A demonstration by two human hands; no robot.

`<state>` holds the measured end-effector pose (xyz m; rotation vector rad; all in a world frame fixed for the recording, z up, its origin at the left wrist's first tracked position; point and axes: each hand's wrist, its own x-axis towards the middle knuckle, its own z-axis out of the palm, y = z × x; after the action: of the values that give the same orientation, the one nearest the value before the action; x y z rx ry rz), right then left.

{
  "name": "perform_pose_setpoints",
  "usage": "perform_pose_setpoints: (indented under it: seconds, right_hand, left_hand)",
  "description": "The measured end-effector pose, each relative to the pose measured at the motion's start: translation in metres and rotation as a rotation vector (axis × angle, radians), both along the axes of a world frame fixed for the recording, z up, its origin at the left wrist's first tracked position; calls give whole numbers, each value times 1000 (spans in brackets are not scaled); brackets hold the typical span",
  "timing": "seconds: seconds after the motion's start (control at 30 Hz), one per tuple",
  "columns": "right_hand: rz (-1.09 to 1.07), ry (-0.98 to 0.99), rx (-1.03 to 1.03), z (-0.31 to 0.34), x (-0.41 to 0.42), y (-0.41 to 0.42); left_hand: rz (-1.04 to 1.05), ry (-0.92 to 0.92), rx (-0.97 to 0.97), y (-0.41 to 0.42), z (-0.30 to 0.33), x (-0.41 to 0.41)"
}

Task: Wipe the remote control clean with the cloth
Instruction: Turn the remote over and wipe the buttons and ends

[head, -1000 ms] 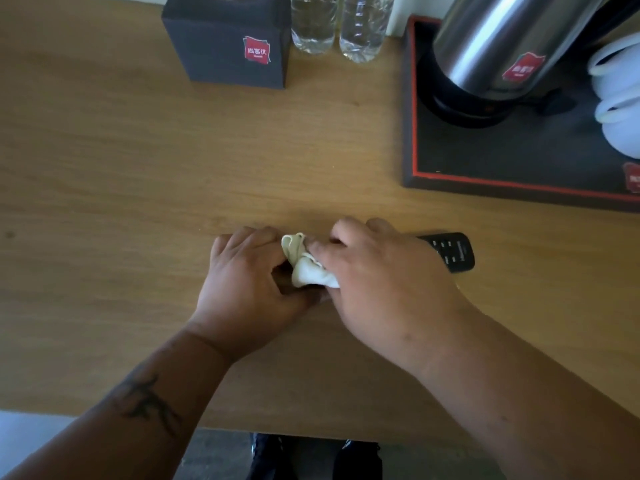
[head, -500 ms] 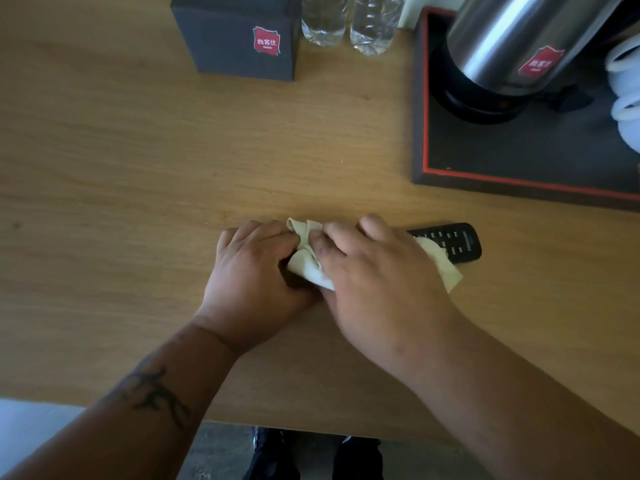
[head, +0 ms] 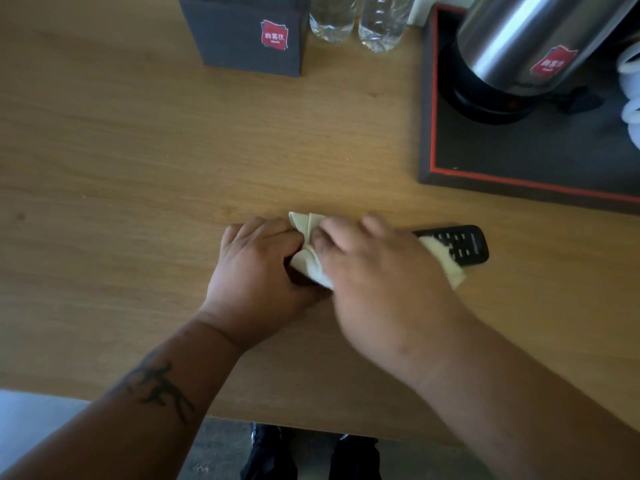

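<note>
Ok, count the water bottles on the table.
2. Both stand at the table's far edge, side by side: one bottle right next to the dark box, the other bottle nearer the tray. Only their lower parts show.

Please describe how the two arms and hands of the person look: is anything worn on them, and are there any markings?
Both forearms are bare: no sleeves, gloves or watch show. The left hand and right hand carry no rings that can be seen. The left forearm bears a dark tattoo of branching strokes. The right hand is slightly blurred.
</note>
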<state>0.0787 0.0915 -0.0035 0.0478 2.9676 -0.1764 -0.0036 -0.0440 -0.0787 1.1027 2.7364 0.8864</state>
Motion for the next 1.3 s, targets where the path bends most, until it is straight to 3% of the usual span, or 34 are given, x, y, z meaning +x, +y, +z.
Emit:
perform_pose_setpoints:
  seconds: [0.2,0.33,0.53,0.73,0.9,0.97,1.1,1.3]
  right_hand:
    - [132,-114,30,10,14,8]
    - [115,-274,25,34,11,15]
    - [-206,64,-21,24,2,16]
    - [-81,44,7,-2,-2,-4]
    - [77,-132,11,25,-3,12]
    - [-12,-79,-12,31,-8,24]
    - [-240,220,24,15,-22,22]
    - [-57,101,-9,-9,-8,3]
  left_hand:
    - [-27,54,3,-2,-6,0]
    - [-18,-14,-38,-2,-3,0]
    - [-3,-21,-49,-1,-3,-2]
    - [17,-31,-16,1,0,2]
    - [1,-50,-27,-1,-1,1]
    - [-4,-32,-43,-1,-3,0]
    - [6,-46,-61,0,-1,-1]
    - [27,-7,-31,1,0,3]
